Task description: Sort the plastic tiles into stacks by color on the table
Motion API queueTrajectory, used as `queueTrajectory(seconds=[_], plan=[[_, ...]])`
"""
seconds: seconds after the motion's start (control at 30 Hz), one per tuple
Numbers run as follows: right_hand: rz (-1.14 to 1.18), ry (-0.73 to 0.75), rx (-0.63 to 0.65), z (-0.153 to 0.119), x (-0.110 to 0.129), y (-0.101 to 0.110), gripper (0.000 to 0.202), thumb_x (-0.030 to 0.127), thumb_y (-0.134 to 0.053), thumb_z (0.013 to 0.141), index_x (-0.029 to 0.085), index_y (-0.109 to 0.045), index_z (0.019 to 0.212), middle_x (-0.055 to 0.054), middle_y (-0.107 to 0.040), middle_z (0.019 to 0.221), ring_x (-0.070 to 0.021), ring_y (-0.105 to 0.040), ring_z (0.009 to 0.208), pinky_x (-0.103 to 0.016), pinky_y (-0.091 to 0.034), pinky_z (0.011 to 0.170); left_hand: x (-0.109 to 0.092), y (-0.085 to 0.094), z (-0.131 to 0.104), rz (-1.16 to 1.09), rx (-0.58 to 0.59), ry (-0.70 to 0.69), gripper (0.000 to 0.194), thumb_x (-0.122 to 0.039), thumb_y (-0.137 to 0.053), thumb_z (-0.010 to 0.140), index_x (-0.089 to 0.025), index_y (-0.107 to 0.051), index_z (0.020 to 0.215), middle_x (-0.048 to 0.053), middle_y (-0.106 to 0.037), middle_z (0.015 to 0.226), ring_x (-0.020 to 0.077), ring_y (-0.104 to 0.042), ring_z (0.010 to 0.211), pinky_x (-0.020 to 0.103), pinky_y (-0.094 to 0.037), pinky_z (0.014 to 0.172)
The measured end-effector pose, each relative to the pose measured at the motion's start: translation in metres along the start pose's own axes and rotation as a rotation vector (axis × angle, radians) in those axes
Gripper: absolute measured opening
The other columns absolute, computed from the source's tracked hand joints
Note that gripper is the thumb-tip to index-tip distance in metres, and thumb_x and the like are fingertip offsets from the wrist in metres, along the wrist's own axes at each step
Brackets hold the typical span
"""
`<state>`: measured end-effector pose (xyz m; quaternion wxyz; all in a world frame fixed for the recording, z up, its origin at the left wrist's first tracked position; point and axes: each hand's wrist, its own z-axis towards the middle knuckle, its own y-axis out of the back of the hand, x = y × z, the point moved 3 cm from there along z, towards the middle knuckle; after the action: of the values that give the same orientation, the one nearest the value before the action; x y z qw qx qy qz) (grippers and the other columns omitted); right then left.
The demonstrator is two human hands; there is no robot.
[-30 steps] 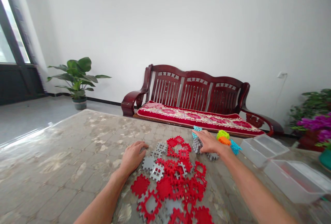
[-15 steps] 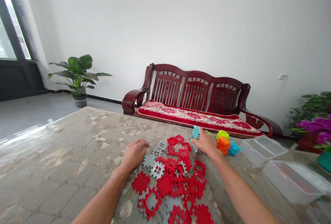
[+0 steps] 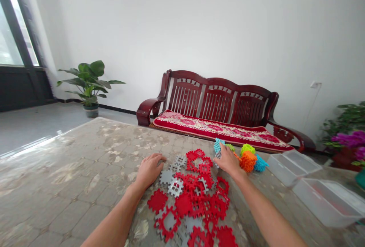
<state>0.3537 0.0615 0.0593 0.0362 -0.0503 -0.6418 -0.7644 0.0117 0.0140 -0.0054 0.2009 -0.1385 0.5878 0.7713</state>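
Red toothed tiles (image 3: 184,204) and grey toothed tiles (image 3: 166,177) lie scattered in a loose pile on the patterned table cover (image 3: 71,171). My left hand (image 3: 150,169) rests on the cover at the pile's left edge, fingers loosely apart, with nothing seen in it. At the pile's far right, my right hand (image 3: 229,160) reaches to a light-blue knobbly piece (image 3: 219,145) and a grey knobbly piece (image 3: 217,159). Its fingertips touch or nearly touch them; the grip is partly hidden. Just right of it sit orange (image 3: 248,161), yellow-green (image 3: 248,148) and blue (image 3: 261,163) knobbly clusters.
Two clear plastic boxes (image 3: 293,169) (image 3: 327,205) stand at the table's right side. Beyond the table is a dark red wooden bench (image 3: 218,102) with a red patterned cushion. A potted plant (image 3: 91,83) stands back left, and purple flowers (image 3: 349,139) are at the right.
The view has shifted slightly, moving the scene a little to the right. My right hand sits slightly lower against the light-blue piece, and more of the green and orange pieces shows beside it.
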Motion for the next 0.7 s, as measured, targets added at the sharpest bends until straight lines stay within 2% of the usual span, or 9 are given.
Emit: queueTrajectory(seconds=[0.1,0.2,0.3,0.37,0.43,0.6,0.7], plan=[[-0.010,-0.003,-0.016,-0.004,0.001,0.002,0.073,0.032,-0.063,0.079,0.020,-0.038,0.146,-0.016,-0.056,0.134,-0.0304,-0.054,0.120,-0.038,-0.043,0.093,-0.001,0.002,0.000,0.000,0.005,0.006,0.033,-0.021,-0.048,0.084,-0.026,-0.072,0.106,0.004,-0.069,0.126,0.0224,-0.060,0.119,0.037,-0.040,0.107],[-0.042,0.024,-0.095,-0.007,0.005,0.009,0.070,0.036,-0.065,0.079,0.019,-0.044,0.143,-0.015,-0.057,0.134,-0.0318,-0.054,0.120,-0.041,-0.042,0.097,-0.002,0.002,-0.001,-0.010,0.008,0.007,0.033,-0.020,-0.048,0.083,-0.026,-0.072,0.106,0.004,-0.069,0.125,0.0217,-0.060,0.120,0.036,-0.040,0.107],[0.002,0.121,-0.178,-0.011,0.016,0.013,0.053,0.034,-0.062,0.083,0.020,-0.056,0.134,-0.013,-0.060,0.133,-0.0300,-0.054,0.120,-0.042,-0.039,0.104,-0.003,0.002,-0.001,-0.020,0.009,0.013,0.034,-0.019,-0.048,0.083,-0.026,-0.072,0.106,0.004,-0.068,0.126,0.0217,-0.059,0.121,0.036,-0.039,0.108],[0.097,0.209,-0.132,-0.014,0.030,0.008,0.040,0.029,-0.058,0.085,0.023,-0.065,0.124,-0.008,-0.065,0.127,-0.0255,-0.057,0.117,-0.038,-0.039,0.105,-0.003,0.003,-0.001,-0.024,0.005,0.019,0.034,-0.019,-0.049,0.082,-0.026,-0.072,0.106,0.004,-0.068,0.127,0.0220,-0.059,0.122,0.037,-0.039,0.109],[0.191,0.290,-0.030,-0.017,0.049,-0.001,0.034,0.024,-0.055,0.085,0.025,-0.068,0.117,-0.004,-0.069,0.122,-0.0221,-0.059,0.113,-0.034,-0.041,0.103,-0.004,0.003,-0.001,-0.025,0.005,0.023,0.034,-0.019,-0.049,0.083,-0.027,-0.072,0.106,0.004,-0.068,0.127,0.0223,-0.059,0.122,0.038,-0.039,0.109],[0.201,0.453,0.090,-0.021,0.105,-0.018,0.037,0.026,-0.057,0.083,0.023,-0.068,0.119,-0.005,-0.070,0.120,-0.0240,-0.057,0.116,-0.034,-0.041,0.102,-0.005,0.005,-0.001,-0.025,0.015,0.025,0.034,-0.018,-0.050,0.082,-0.026,-0.072,0.106,0.005,-0.068,0.125,0.0226,-0.060,0.120,0.038,-0.040,0.107],[0.120,0.532,0.173,-0.020,0.131,-0.025,0.049,0.024,-0.059,0.078,0.023,-0.064,0.126,-0.006,-0.069,0.122,-0.0255,-0.056,0.117,-0.035,-0.042,0.100,-0.005,0.004,-0.001,-0.032,0.017,0.021,0.034,-0.019,-0.050,0.083,-0.025,-0.072,0.107,0.005,-0.068,0.125,0.0227,-0.060,0.120,0.038,-0.040,0.107]])
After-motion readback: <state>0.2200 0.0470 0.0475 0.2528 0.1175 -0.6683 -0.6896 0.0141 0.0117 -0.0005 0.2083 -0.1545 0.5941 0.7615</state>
